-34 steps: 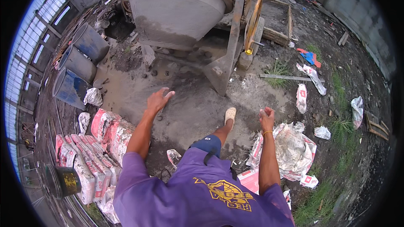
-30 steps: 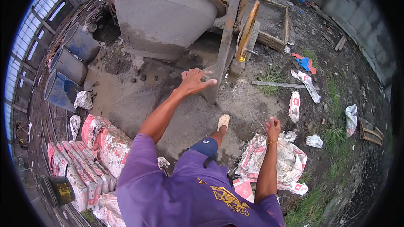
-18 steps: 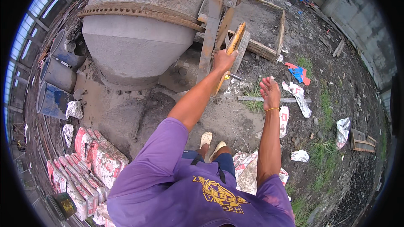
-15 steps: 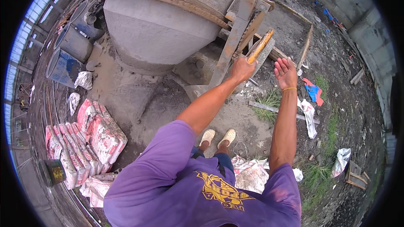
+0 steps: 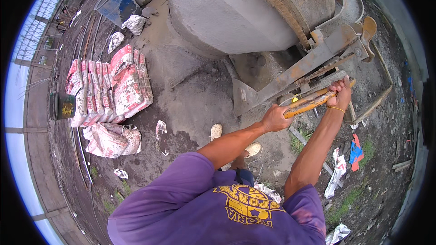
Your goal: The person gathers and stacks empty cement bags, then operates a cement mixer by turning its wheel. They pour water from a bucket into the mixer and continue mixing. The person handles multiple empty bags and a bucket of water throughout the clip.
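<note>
A worn yellow handwheel [image 5: 309, 103], seen nearly edge-on, stands at the side of a large grey cement mixer drum [image 5: 227, 16]. My left hand [image 5: 275, 118] is closed round its near left end. At the far right end, my right hand [image 5: 341, 93] grips the rim with the fingers curled over it. Behind the wheel rises a rusty steel frame arm [image 5: 295, 75], slanting up to the right beside a grey curved rim. The drum carries a toothed ring [image 5: 278, 4] caked with cement. How the wheel joins the frame is hidden.
Stacked red-and-white cement bags [image 5: 129, 81] lie at the left, with a dark bucket [image 5: 62, 105] beside them. A blue drum [image 5: 117, 5] stands at the far left. Wooden boards [image 5: 374, 104], torn sacks [image 5: 337, 172] and a metal bar [image 5: 297, 135] lie on the ground at right.
My right hand was open in the air beside the wheel and now grips its far end. My left hand stays on the wheel. The view has turned, shifting the mixer rightward.
</note>
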A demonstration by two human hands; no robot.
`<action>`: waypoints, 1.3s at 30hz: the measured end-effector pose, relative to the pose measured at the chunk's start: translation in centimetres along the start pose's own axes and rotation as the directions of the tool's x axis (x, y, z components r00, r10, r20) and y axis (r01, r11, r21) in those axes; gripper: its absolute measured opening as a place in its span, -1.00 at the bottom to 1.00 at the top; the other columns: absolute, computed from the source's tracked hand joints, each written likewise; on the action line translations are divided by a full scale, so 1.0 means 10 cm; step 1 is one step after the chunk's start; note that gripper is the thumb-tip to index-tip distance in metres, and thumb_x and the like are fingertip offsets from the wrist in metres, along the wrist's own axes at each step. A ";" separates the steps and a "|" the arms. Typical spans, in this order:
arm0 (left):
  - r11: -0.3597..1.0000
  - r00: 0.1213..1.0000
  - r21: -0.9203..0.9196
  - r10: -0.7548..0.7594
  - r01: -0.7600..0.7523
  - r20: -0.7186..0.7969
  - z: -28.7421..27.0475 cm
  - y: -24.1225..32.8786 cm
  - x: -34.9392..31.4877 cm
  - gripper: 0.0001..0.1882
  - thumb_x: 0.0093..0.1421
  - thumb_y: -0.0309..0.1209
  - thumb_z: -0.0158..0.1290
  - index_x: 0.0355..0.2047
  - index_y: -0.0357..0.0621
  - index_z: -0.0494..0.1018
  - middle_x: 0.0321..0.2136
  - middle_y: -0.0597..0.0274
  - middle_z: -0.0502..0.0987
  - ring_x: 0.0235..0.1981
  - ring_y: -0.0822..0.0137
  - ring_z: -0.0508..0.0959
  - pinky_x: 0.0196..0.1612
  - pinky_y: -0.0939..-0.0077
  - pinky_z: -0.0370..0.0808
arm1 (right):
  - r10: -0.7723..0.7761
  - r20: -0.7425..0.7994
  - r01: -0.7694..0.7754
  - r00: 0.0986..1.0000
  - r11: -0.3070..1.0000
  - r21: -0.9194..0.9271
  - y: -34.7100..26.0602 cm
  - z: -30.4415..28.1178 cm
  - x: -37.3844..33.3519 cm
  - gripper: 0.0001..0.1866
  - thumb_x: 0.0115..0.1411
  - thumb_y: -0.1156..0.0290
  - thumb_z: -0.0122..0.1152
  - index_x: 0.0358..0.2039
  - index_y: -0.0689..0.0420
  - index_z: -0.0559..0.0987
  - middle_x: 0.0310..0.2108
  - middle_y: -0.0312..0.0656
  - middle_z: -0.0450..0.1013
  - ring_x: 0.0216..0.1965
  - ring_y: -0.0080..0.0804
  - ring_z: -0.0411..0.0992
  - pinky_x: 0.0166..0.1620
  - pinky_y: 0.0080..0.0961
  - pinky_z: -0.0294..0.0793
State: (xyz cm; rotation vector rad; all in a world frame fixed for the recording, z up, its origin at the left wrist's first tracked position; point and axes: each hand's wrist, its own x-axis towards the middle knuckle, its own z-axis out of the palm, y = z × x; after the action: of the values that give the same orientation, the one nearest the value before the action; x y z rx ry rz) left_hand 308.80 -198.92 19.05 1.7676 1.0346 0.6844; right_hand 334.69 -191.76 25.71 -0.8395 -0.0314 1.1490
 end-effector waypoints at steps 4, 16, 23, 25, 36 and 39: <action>0.977 0.969 -0.056 0.196 -0.206 -0.153 0.10 -0.53 -0.16 -0.74 0.03 -0.40 0.26 -0.28 -0.27 0.56 -0.51 -0.20 0.57 -0.39 -0.20 0.63 -0.34 0.11 0.54 | -0.242 -0.129 0.218 0.962 0.960 -0.175 0.48 0.34 -0.66 -0.71 0.42 0.13 0.18 -0.34 -0.04 0.32 -0.60 -0.48 0.19 -0.64 -0.67 0.15 -0.57 -0.60 0.24; 0.987 0.993 -0.162 0.017 0.002 0.114 0.03 -0.58 -0.12 -0.83 0.11 -0.45 0.16 -0.38 -0.35 0.54 -0.52 -0.20 0.58 -0.46 -0.14 0.65 -0.34 0.15 0.54 | -0.380 -0.118 0.262 0.918 0.801 -0.538 0.61 -0.59 -0.55 -0.29 0.39 -0.37 -0.14 0.10 0.03 0.51 -0.12 -0.29 0.52 -0.11 -0.48 0.44 0.01 -0.32 0.40; 0.988 0.980 -0.116 -0.075 0.097 0.186 0.00 -0.67 -0.20 -0.85 0.12 -0.52 0.14 -0.32 -0.36 0.58 -0.56 -0.04 0.58 -0.48 0.31 0.68 -0.38 0.32 0.54 | -0.438 -0.021 -0.239 0.899 -0.447 -0.862 0.66 -2.23 0.38 0.02 0.07 0.08 0.51 0.43 0.15 0.17 0.42 0.05 0.15 0.44 -0.01 0.09 0.38 0.15 0.12; 0.980 0.976 -0.130 -0.126 0.150 0.175 -0.03 -0.63 -0.22 -0.84 0.10 -0.52 0.16 -0.30 -0.35 0.59 -0.58 0.04 0.58 -0.49 0.41 0.65 -0.39 0.37 0.54 | -0.234 -0.031 -0.177 0.972 -0.636 -0.751 0.73 -2.41 0.75 0.17 0.01 0.08 0.54 0.48 0.12 0.01 0.47 0.01 0.01 0.47 -0.04 0.03 0.38 0.14 0.14; 0.826 0.821 0.205 -0.555 0.525 0.135 0.02 1.24 0.67 -0.65 0.27 -0.32 0.26 -0.57 -0.30 0.53 -0.74 0.28 0.45 -0.68 0.58 0.42 -0.61 0.49 0.35 | 0.231 -0.243 -0.158 0.942 -0.334 -0.929 1.78 -2.80 0.98 -0.61 0.14 0.17 0.23 -0.09 0.10 0.69 -0.09 0.08 0.63 -0.03 0.07 0.60 0.06 -0.09 0.58; 0.826 0.836 0.377 -0.513 0.420 0.193 0.17 1.60 1.14 -0.52 0.23 -0.08 0.33 -0.20 -0.32 0.54 -0.62 0.23 0.52 -0.60 0.46 0.51 -0.49 0.47 0.43 | 0.386 -0.354 -0.225 0.852 -0.340 -0.913 2.07 -2.63 0.52 -0.54 0.14 0.09 0.19 -0.06 0.10 0.70 -0.02 0.04 0.61 0.03 0.03 0.58 0.10 -0.13 0.57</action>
State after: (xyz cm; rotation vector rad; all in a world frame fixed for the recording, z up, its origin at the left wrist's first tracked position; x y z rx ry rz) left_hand 321.22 -192.87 33.12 1.7094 1.3658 -0.0620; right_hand 331.93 -199.43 -7.16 -2.4692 -1.1124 1.6172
